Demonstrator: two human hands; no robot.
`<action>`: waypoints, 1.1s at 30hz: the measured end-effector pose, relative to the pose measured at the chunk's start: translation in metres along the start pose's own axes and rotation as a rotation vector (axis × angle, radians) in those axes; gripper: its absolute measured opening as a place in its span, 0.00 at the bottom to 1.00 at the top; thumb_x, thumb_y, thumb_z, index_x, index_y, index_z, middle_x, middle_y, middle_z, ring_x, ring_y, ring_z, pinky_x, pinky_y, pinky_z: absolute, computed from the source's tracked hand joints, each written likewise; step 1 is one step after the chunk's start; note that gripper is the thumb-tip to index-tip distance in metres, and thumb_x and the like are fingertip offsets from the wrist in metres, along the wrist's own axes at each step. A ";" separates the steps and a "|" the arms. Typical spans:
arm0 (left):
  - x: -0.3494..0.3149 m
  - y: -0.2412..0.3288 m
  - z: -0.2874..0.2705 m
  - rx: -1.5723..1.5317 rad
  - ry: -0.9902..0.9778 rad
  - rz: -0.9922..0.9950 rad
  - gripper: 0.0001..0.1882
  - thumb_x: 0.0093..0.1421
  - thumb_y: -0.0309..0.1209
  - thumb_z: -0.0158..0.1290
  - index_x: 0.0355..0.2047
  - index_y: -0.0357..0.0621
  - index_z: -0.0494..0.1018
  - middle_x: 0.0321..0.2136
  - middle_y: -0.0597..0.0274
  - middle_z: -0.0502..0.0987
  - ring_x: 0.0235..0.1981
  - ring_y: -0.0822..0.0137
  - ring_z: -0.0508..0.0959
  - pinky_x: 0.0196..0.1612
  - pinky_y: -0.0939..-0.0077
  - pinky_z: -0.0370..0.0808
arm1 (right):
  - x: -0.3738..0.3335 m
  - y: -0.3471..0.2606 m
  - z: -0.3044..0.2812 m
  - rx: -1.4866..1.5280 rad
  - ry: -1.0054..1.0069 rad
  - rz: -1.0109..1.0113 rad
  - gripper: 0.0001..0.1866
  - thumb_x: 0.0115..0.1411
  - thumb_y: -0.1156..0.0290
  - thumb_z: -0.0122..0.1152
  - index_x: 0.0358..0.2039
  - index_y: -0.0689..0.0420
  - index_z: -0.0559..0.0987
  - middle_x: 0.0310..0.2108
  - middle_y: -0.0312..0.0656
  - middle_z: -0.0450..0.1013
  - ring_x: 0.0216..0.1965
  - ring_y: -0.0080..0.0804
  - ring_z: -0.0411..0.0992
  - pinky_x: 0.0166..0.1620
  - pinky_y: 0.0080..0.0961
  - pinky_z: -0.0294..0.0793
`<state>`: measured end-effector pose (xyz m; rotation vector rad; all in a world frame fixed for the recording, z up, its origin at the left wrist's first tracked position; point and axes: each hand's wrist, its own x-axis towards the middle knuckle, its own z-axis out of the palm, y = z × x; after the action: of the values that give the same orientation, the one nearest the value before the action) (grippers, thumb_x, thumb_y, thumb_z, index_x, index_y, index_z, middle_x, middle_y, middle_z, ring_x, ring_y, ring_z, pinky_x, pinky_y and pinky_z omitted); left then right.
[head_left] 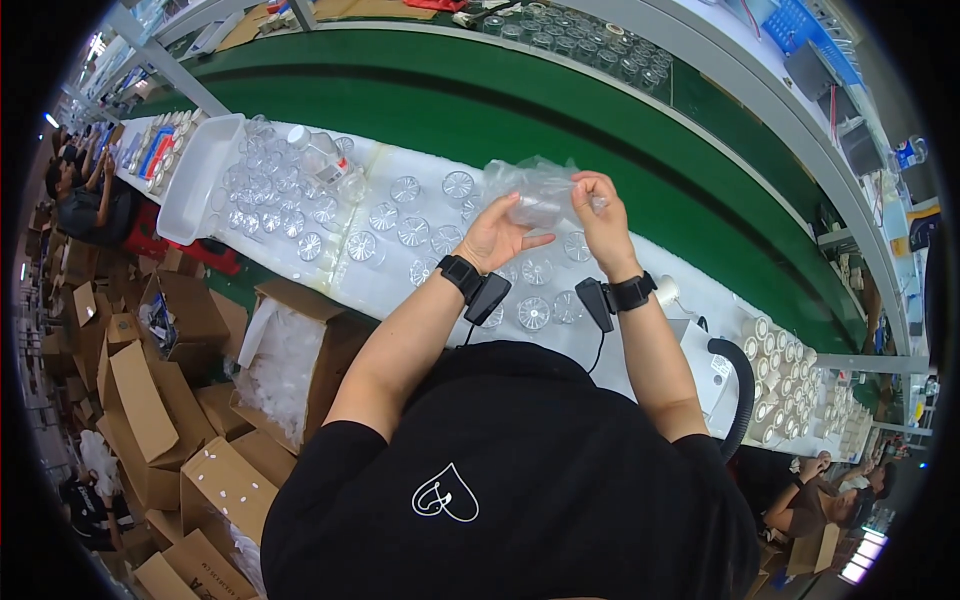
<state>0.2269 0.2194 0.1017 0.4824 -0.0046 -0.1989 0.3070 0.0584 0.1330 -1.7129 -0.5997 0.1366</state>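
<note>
A crinkled clear plastic bag (540,190) is held up between my two hands, above the table's far edge. My left hand (490,235) has its fingertips on the left side of the bag, with one digit stretched out below it. On the right side, my right hand (603,222) pinches the bag between thumb and fingers. Both wrists wear black straps with small dark boxes. Under and around my hands stand several clear ribbed cups (413,232), some partly hidden by my hands and wrists. Whether the bag contains anything cannot be made out.
More clear cups crowd the table's left, beside a clear bottle (318,155) and a white bin (200,180). White round parts (775,380) and a black hose (742,390) are at right. Cardboard boxes (150,400) fill the left floor. A green conveyor (400,90) runs beyond.
</note>
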 end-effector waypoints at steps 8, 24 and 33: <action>0.003 -0.009 -0.020 0.068 -0.015 0.007 0.35 0.56 0.49 0.51 0.57 0.42 0.57 0.53 0.55 0.65 0.55 0.57 0.65 0.55 0.49 0.64 | -0.009 -0.037 -0.006 0.299 -0.272 0.271 0.09 0.61 0.64 0.53 0.32 0.56 0.71 0.33 0.34 0.69 0.34 0.20 0.66 0.39 0.15 0.65; 0.007 -0.027 -0.007 -0.059 -0.158 -0.180 0.35 0.57 0.48 0.51 0.59 0.44 0.54 0.55 0.47 0.62 0.56 0.44 0.63 0.50 0.49 0.70 | -0.009 -0.065 -0.028 0.178 0.083 -0.147 0.06 0.61 0.68 0.54 0.32 0.56 0.70 0.28 0.27 0.64 0.29 0.14 0.59 0.33 0.11 0.60; 0.036 -0.006 -0.011 1.265 0.233 0.058 0.28 0.55 0.39 0.55 0.54 0.43 0.61 0.51 0.44 0.63 0.50 0.45 0.67 0.51 0.53 0.68 | -0.023 -0.043 -0.109 -0.668 0.863 -0.376 0.10 0.53 0.75 0.59 0.19 0.56 0.68 0.22 0.33 0.64 0.25 0.23 0.61 0.31 0.17 0.61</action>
<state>0.2612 0.2126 0.0876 1.7620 0.0887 -0.0574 0.3181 -0.0429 0.1943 -2.0130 -0.2995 -1.1265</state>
